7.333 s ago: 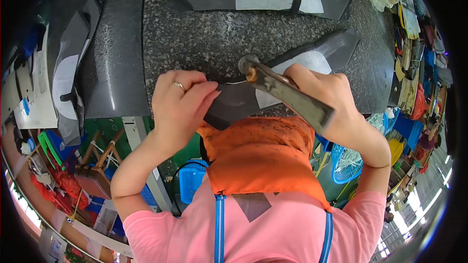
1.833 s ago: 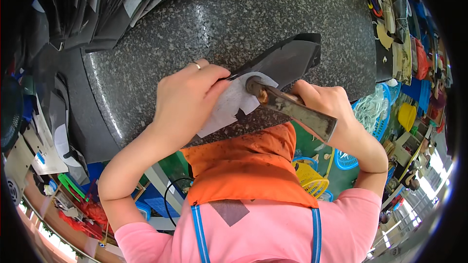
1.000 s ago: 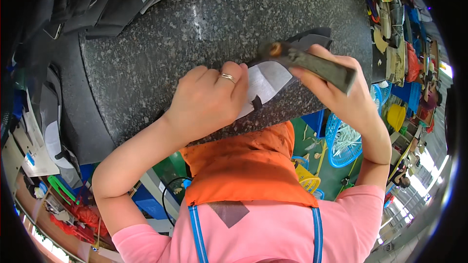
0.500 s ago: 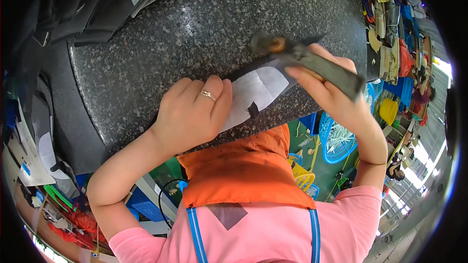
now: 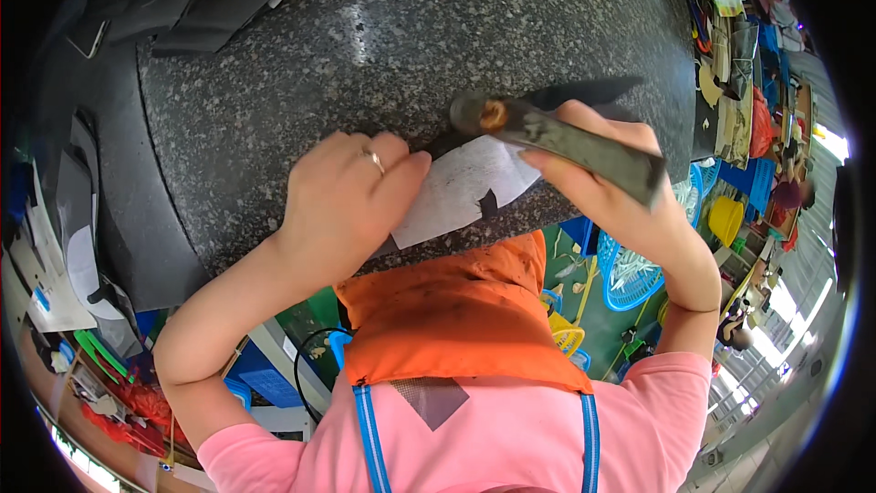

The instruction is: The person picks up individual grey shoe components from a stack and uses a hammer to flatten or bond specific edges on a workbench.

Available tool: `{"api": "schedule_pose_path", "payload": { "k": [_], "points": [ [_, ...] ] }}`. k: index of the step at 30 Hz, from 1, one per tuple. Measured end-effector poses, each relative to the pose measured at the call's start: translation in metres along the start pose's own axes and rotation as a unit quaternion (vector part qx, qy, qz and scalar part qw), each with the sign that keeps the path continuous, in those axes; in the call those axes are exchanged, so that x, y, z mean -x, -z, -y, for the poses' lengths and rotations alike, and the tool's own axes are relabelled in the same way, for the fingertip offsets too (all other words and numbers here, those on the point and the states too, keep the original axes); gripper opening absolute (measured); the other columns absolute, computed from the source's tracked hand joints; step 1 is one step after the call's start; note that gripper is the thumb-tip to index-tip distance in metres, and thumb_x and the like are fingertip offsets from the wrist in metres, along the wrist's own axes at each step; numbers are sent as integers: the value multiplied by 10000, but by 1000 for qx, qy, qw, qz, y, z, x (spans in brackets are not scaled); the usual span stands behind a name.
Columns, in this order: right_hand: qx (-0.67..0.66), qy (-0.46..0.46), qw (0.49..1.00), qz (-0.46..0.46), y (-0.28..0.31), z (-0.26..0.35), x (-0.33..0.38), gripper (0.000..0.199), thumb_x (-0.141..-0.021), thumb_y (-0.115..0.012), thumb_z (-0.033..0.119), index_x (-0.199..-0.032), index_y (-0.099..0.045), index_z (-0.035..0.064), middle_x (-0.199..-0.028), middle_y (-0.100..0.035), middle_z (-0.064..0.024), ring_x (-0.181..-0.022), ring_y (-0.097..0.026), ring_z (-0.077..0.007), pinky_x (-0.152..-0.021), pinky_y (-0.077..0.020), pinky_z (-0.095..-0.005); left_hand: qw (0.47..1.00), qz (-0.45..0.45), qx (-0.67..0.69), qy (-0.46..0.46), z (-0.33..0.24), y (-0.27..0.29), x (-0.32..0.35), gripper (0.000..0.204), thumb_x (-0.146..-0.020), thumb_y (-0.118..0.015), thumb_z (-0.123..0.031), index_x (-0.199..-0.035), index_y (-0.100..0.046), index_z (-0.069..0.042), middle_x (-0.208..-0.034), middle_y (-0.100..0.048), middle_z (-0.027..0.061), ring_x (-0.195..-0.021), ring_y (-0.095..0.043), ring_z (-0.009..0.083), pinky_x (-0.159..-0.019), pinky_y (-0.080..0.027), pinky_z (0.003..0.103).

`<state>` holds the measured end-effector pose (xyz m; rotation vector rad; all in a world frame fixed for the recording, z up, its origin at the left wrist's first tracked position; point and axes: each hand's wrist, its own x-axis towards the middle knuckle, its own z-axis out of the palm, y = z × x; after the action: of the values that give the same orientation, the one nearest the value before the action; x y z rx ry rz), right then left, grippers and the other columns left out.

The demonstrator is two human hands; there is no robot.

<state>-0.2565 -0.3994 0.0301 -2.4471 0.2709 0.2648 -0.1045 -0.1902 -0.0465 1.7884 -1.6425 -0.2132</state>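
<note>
On the speckled dark stone tabletop lies a flat black piece of material with a white backing (image 5: 452, 196), near the front edge. My left hand (image 5: 338, 192), with a ring on one finger, has its fingers curled and thumb pressed at the piece's left end. My right hand (image 5: 611, 160) grips a hammer (image 5: 575, 141) with a long dark metal head, whose round end is over the piece's upper edge. A brown wooden spot shows in the head. Most of the handle is hidden by the hand. A dark strip (image 5: 584, 91) extends beyond the hammer.
Stacked black pieces with white backing (image 5: 219, 0) lie at the far left. More hang at the left (image 5: 80, 219). Below the right edge stands a blue basket (image 5: 630, 274) of pale strips. An orange apron (image 5: 456, 319) covers my front. Cluttered shelves line the right.
The hammer has moved a little left and down, and its head is less blurred. The piece has turned slightly, and my left hand has shifted slightly left with its fingers curled more.
</note>
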Motion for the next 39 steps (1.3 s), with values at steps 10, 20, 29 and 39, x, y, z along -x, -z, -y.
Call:
{"api": "schedule_pose_path", "payload": {
  "k": [10,20,29,39],
  "points": [
    [186,76,978,53,-6,33,-11,207,-821,-678,201,-859,-518,75,-594,-550,-69,-517,-587,-296,-435,-453,-406,989,-35,-80,-120,-2,-3,10,225,-653,-669,-34,-874,-645,6,-851,-574,108,-620,-535,201,-517,-415,328],
    [129,12,991,33,-10,36,-9,261,-851,-657,258,-835,-476,71,-605,-561,-96,-552,-618,-290,-468,-472,-408,996,25,47,78,3,17,16,167,-695,-662,-43,-860,-642,-50,-854,-597,50,-701,-582,245,-584,-456,360],
    [110,83,990,27,-22,42,-16,259,-837,-662,266,-857,-499,65,-598,-554,-80,-516,-606,-281,-433,-463,-391,999,21,29,32,11,26,37,164,-701,-666,-7,-858,-640,-48,-832,-584,64,-724,-588,274,-613,-476,373],
    [175,126,976,35,-46,61,-23,217,-820,-656,220,-841,-508,63,-546,-552,-95,-485,-594,-297,-425,-464,-402,1000,3,-15,14,6,43,55,99,-731,-650,-10,-817,-605,-34,-765,-531,68,-685,-562,245,-590,-465,359]
  ]
}}
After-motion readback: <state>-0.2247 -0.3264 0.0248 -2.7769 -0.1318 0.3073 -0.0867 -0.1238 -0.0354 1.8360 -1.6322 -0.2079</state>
